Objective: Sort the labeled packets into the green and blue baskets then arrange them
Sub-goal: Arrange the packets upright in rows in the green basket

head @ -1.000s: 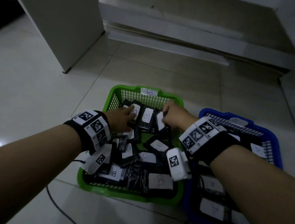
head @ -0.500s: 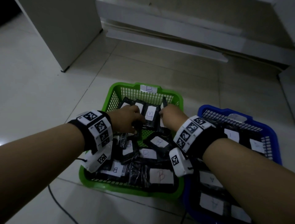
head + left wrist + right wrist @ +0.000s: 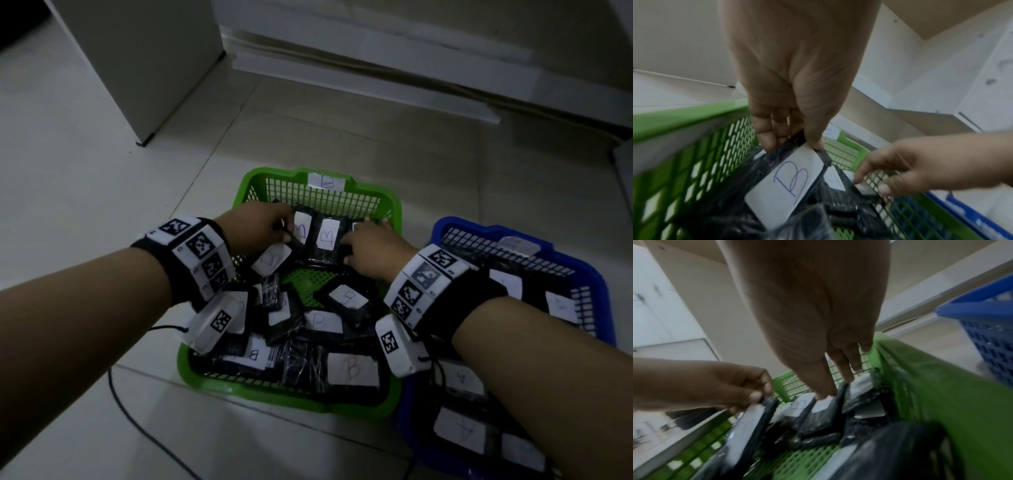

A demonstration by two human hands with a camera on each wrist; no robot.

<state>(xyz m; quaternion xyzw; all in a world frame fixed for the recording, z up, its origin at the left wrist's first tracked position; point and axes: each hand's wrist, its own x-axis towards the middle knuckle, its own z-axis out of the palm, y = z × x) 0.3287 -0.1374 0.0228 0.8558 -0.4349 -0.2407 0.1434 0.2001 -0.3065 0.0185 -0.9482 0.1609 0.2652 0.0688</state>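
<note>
**Soft black packets, standing them up at the far wall of the green basket**

Nearest to the camera, the green basket (image 3: 219, 382) sits on the tiled floor, with the blue basket (image 3: 597, 274) touching it on the right. The near half of the green one holds a loose heap of black packets, each with a white label marked "B" (image 3: 352, 369). The packets in the blue basket carry labels marked "A" (image 3: 460, 430). So the sorting looks mostly done, and the arranging is the step in hand.

Further in, a patch of bare green mesh floor (image 3: 308, 284) shows in the middle of the basket.

At the far wall, a short row of packets stands on edge. The left hand (image 3: 255, 226) pinches the top edge of one B packet (image 3: 785, 183) between thumb and curled fingers (image 3: 766, 139). The right hand (image 3: 371, 248) rests with nearly straight fingers (image 3: 844, 368) on the tops of the neighbouring packets (image 3: 819, 417); it seems to press them and not to grip.

The packets look light and soft: crinkled glossy plastic film, probably slippery, with contents that I cannot see. Such a packet will likely sag or tip over when it is released. The top edge is a good place to hold, or the two flat faces for more control. The paper label looks only stuck on, so better not to pull on it.
</note>
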